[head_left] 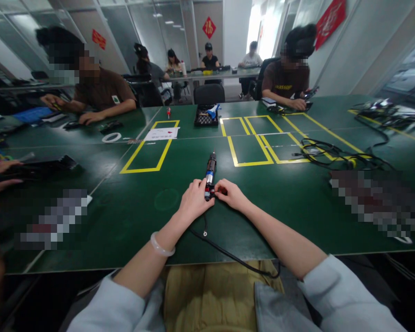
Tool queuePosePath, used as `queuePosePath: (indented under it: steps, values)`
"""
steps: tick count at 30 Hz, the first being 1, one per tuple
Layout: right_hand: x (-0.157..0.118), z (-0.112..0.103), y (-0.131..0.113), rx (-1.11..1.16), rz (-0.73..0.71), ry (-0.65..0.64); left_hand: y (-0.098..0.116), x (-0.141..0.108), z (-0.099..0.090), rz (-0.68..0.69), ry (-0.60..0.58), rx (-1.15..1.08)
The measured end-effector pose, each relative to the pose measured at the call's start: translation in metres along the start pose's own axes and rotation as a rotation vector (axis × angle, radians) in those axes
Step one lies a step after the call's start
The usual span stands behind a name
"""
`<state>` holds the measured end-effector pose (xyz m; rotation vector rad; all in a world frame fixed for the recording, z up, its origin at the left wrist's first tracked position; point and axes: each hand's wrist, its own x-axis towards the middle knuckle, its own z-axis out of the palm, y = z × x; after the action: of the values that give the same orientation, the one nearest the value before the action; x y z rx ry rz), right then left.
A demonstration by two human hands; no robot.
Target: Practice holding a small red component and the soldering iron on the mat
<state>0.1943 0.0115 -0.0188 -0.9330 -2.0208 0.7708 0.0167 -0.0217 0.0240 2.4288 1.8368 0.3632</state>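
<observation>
A slim power tool (211, 167), dark with a silver and blue middle and a pointed metal tip, lies on the green table with the tip facing away from me. It looks like an electric screwdriver with its rear part exposed. My left hand (193, 199) is closed around the rear, where small red and black parts show. From the other side my right hand (231, 193) pinches at those parts; its fingertips hide what they hold. A thin wire with a ring terminal (205, 234) hangs below my left hand. A black cable (228, 254) runs over the table edge.
Yellow tape (252, 164) marks rectangles on the table (180, 157). A black parts tray (206, 121), a red screwdriver (168, 112) and a paper sheet (162, 133) lie farther back. Tangled cables (327, 151) sit at right. Co-workers sit left, right and behind.
</observation>
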Motion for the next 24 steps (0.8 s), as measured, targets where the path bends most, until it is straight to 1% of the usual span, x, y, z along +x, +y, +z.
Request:
queuePosePath:
  steps: [5, 10, 13, 17, 20, 24]
  values:
    - [0.001, 0.000, -0.001, -0.014, 0.023, 0.009, 0.002, 0.000, -0.002, 0.000, 0.001, 0.041]
    - [-0.001, -0.001, -0.004, 0.007, 0.013, 0.012, 0.004, 0.002, -0.002, 0.011, 0.001, 0.100]
    - [-0.002, -0.003, -0.005, 0.026, 0.015, 0.018, 0.007, 0.006, -0.001, -0.025, 0.003, 0.109]
    - [-0.002, -0.004, -0.008, 0.125, 0.051, 0.002, 0.009, 0.011, 0.000, -0.066, 0.018, 0.119]
    - [-0.002, -0.003, -0.009, 0.176, 0.076, -0.021, 0.002, 0.009, -0.003, -0.036, 0.018, 0.150]
    - [-0.001, -0.002, -0.009, 0.185, 0.090, -0.059, -0.020, -0.004, -0.013, -0.005, 0.014, 0.227]
